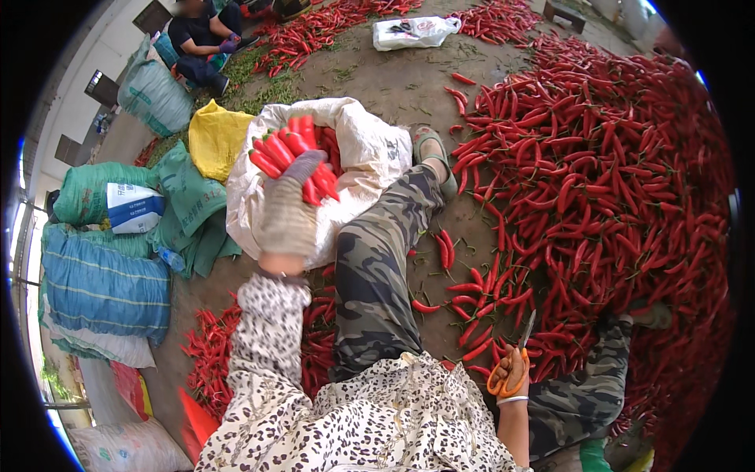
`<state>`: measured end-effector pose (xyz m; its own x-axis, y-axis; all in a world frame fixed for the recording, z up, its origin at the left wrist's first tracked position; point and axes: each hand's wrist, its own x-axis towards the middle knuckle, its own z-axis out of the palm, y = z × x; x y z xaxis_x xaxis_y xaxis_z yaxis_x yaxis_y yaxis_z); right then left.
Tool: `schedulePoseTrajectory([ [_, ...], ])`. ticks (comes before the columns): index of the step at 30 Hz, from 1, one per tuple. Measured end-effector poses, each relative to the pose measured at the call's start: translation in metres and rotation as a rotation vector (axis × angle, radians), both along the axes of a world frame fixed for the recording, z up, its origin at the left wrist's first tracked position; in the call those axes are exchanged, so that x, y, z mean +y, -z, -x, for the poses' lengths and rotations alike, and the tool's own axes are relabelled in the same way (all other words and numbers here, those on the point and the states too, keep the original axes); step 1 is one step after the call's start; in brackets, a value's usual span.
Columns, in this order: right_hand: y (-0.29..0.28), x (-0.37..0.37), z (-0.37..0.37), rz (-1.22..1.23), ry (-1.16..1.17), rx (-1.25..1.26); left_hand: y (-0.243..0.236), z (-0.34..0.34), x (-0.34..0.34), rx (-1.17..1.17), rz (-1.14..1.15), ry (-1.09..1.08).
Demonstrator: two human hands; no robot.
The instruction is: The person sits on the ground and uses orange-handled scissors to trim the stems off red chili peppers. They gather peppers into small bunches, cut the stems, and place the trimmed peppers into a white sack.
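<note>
My left hand [289, 212], in a beige work glove with grey fingertips, is closed round a bunch of red chili peppers [275, 152]. It holds them over the mouth of a white woven sack [358, 130]; more red peppers show inside. The glove is slightly blurred. Low on the right, my right hand [513, 373] is bare and grips orange-handled scissors [528, 329], the blades pointing up and away from me. Beside the scissors lie loose red chili peppers [480, 303] on the floor, some with green stems.
A large heap of red chili peppers [598, 173] fills the right side. Stuffed blue [106, 283] and green sacks [90, 193] stand at left, a yellow sack [216, 141] behind. A white plastic bag [415, 33] lies far ahead. Another person [200, 39] sits at the far left.
</note>
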<state>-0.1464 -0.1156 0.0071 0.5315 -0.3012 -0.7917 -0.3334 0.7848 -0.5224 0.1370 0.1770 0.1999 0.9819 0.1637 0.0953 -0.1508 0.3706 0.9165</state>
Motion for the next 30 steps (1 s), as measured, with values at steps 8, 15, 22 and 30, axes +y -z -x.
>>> schedulePoseTrajectory([
  [8, 0.005, -0.011, -0.008, 0.087, 0.016, -0.012, 0.041, -0.018, -0.019, -0.452, -1.092, -0.231],
  [15, 0.034, -0.002, 0.000, 0.128, -0.166, 0.031, 0.028, 0.028, -0.165, -0.500, -0.984, 0.547],
  [22, 0.034, -0.014, -0.009, 0.207, -0.225, 0.068, 0.050, 0.020, -0.225, -0.658, -1.192, 0.677],
  [30, 0.036, -0.005, -0.004, 0.167, -0.213, 0.085, 0.049, 0.018, -0.238, -0.719, -1.294, 0.812],
])
